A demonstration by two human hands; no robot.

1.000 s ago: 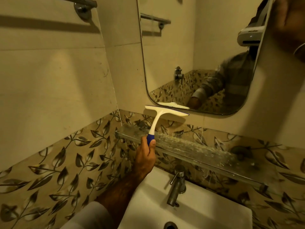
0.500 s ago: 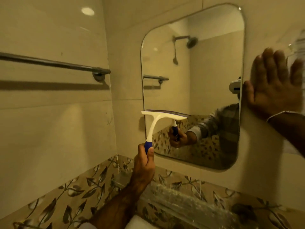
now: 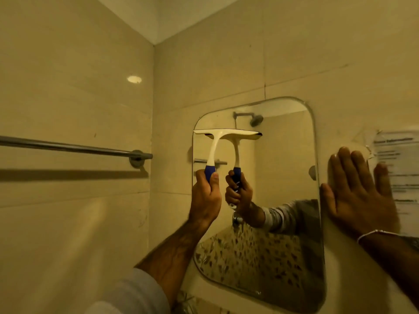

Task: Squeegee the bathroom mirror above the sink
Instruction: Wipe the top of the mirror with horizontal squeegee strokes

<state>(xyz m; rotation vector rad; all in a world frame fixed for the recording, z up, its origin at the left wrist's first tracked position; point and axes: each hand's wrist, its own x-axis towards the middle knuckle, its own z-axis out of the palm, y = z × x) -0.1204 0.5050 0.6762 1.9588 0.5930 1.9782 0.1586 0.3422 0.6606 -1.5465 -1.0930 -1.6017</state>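
One notice, writing blurred

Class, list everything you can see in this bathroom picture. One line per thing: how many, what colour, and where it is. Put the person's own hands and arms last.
Squeegee: one, white with a blue grip, blade against the mirror's upper left.
Mirror: one, rounded corners, on the back wall; it reflects a shower head, a hand and patterned tiles.
Towel rail: one, metal, on the left wall.
Paper notice: one, white with blurred print, on the wall right of the mirror.
Wall tiles: beige, on both walls.
Left hand: one, grips the squeegee's blue handle.
Right hand: one, flat on the wall beside the mirror's right edge; thin bracelet at the wrist.
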